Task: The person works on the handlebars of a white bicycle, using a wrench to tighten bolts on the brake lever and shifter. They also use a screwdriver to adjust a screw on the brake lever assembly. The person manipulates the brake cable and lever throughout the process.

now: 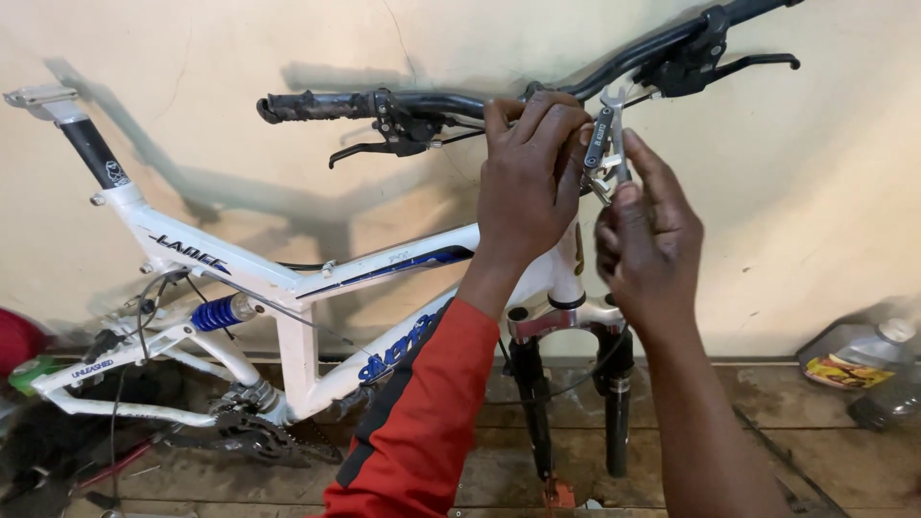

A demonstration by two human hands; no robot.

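A white bicycle frame with blue markings leans against a pale wall, without wheels. Its black handlebar runs across the top, with brake levers at both ends. My left hand is closed around the stem area at the middle of the handlebar. My right hand grips a grey folding multi-tool held up against the stem, fingers pinched on one of its keys. The stem itself is hidden behind my hands. Below them stands the black suspension fork.
A blue rear shock spring and the crank with chainring sit low on the left. A grey plastic jug lies against the wall at the right. The floor is worn wooden boards. A red object is at the far left.
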